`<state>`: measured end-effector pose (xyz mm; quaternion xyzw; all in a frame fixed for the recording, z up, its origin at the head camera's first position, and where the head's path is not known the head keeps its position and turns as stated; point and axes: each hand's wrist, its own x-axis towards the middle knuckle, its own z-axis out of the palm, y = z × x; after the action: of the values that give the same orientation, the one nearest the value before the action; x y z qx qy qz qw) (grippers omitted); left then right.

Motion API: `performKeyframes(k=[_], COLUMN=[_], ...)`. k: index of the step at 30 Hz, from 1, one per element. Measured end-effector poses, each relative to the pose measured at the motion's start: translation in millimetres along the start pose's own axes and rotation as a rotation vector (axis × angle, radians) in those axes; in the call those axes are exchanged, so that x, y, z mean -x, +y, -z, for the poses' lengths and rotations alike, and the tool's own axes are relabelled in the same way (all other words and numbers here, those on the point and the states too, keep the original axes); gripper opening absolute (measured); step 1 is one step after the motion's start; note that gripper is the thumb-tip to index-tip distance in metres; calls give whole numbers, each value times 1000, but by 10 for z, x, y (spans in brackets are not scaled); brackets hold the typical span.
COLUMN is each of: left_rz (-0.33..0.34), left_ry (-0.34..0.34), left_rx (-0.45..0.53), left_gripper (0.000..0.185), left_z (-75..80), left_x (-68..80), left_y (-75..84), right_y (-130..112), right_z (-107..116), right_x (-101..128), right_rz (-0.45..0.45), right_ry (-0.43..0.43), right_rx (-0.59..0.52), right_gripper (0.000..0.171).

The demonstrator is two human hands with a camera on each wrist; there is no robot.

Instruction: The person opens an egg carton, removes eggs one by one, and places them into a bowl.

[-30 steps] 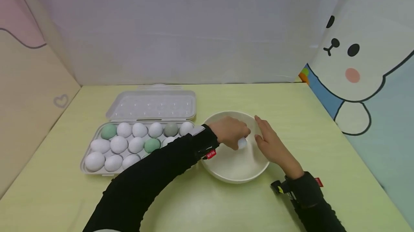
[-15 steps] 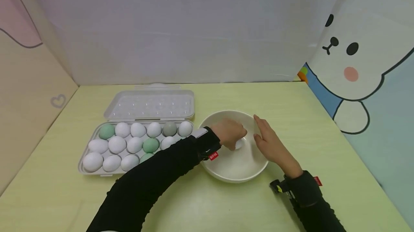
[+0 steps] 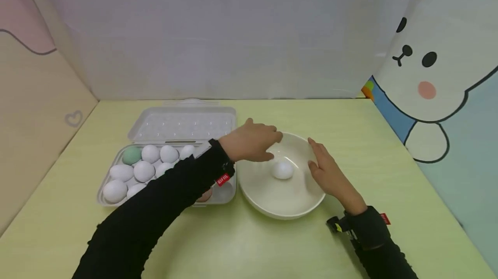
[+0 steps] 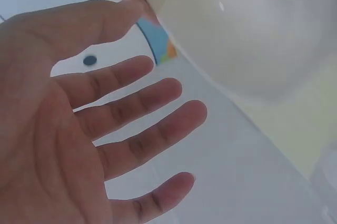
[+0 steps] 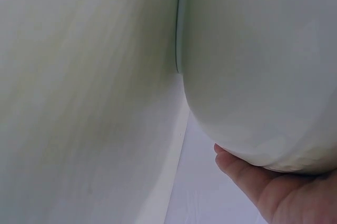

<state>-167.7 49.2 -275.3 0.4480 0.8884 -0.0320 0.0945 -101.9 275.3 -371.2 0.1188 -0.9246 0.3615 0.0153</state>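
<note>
A white egg [image 3: 282,170] lies alone in the round white bowl [image 3: 272,212]. My left hand [image 3: 254,141] hovers over the bowl's left rim with fingers spread and holds nothing; the left wrist view shows its open palm [image 4: 79,145] below the bowl [image 4: 253,34]. Straight fingers of my right hand [image 3: 324,168] rest against the bowl's right side. In the right wrist view the bowl's outer wall [image 5: 263,66] fills the frame, with that hand's fingers [image 5: 247,182] under it.
An open clear egg tray [image 3: 102,201] sits left of the bowl with its lid [image 3: 183,125] folded back. It holds several white eggs and a green egg [image 3: 132,155]; my left sleeve [image 3: 163,201] covers part of it. Printed panels wall in the yellow-green table [image 3: 241,244].
My left hand let go of the white egg in the bowl, opened, and rose back to the left. The egg now lies free. The right hand stayed on the bowl.
</note>
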Motion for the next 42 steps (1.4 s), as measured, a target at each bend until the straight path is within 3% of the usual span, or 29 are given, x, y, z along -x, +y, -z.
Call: performKeyframes(k=[3, 6, 12, 23, 42], left_rz=[36, 69, 102, 94, -27], left_ry=[30, 42, 1, 6, 158], left_rx=[20, 20, -4, 66, -92], left_gripper=[38, 34, 32, 38, 23], left_z=[18, -78, -333, -555, -691], left_x=[206, 363, 492, 490, 454], left_y=[-217, -434, -678, -753, -783], right_y=[-8, -14, 7, -3, -33], right_z=[41, 78, 112, 46, 11], right_x=[5, 13, 36, 31, 6], right_rz=[-17, -27, -38, -33, -14], right_ry=[-5, -8, -9, -9, 1], right_rx=[4, 8, 7, -27, -3], right_gripper=[57, 57, 56, 56, 56])
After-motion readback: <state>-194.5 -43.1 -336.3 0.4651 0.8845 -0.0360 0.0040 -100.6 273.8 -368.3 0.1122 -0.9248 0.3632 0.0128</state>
